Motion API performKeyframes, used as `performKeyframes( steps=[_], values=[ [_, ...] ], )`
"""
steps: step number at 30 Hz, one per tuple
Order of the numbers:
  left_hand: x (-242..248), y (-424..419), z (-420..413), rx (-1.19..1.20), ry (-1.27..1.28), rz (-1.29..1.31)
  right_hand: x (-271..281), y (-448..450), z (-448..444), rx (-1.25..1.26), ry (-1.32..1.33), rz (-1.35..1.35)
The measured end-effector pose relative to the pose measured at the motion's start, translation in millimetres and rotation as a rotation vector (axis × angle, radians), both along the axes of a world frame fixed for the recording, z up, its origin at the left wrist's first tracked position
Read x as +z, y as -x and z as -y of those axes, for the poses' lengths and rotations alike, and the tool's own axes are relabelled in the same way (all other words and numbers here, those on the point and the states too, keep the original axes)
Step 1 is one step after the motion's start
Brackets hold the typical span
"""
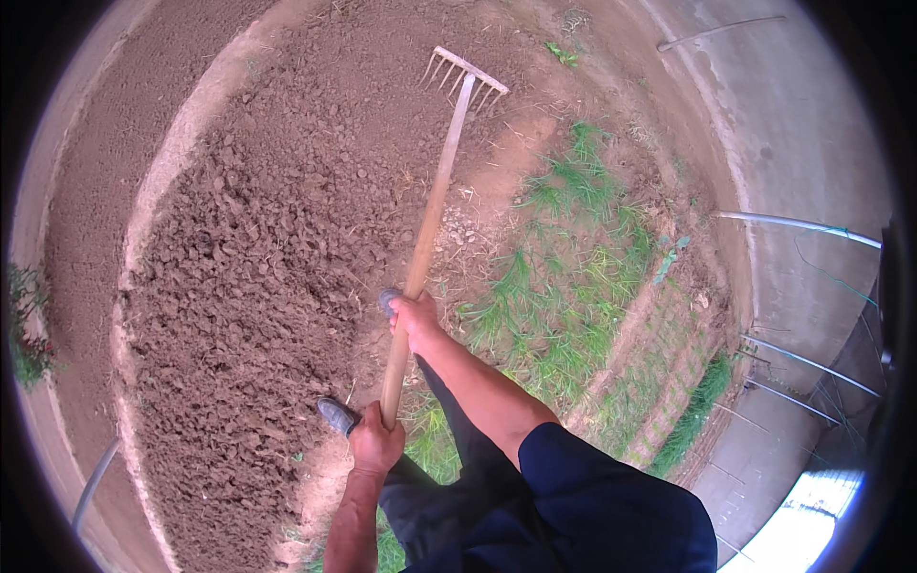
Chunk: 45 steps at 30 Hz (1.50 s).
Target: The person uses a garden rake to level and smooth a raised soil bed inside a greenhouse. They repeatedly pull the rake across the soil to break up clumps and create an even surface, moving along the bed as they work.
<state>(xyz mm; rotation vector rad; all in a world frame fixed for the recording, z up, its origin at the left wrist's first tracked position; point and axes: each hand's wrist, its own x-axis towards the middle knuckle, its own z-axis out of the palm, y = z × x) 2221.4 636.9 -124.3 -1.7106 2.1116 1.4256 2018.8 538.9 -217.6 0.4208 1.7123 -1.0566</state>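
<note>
A garden rake with a long wooden handle (431, 215) stretches away from me over the soil. My right hand (415, 321) is wrapped around the handle's lower middle. Close to the handle's near end, my left hand (376, 438) grips it too. At the far end the rake head (471, 69), a bar with several tines, is over the smoother soil (358, 79); whether the tines touch the ground I cannot tell. Left of the handle spreads a bed of dark, cloddy soil (251, 308). My grey shoes (337, 415) show beside the handle.
Thin green plants (551, 308) grow right of the handle. A pale earth ridge (154, 186) bounds the cloddy bed on the left. Along the right runs a grey wall (795, 129) with metal poles (799, 222) near it. A stick (720, 33) leans at the upper right.
</note>
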Motion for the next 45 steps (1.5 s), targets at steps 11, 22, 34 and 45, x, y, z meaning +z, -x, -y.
performKeyframes(
  steps=[11,22,34,45],
  values=[
    [-17,-16,-37,0.073,0.036,0.037,-29,-11,-23,0.024,-0.008,0.044],
    [-3,0,-25,0.084,0.014,0.079,-14,-2,-8,0.075,-0.020,0.053],
    [48,-20,-48,0.064,0.121,0.079,-50,48,27,-0.032,0.068,0.060],
    [113,-82,-100,0.039,-0.019,0.144,-21,-12,-37,0.119,-0.015,0.094]
  ],
)
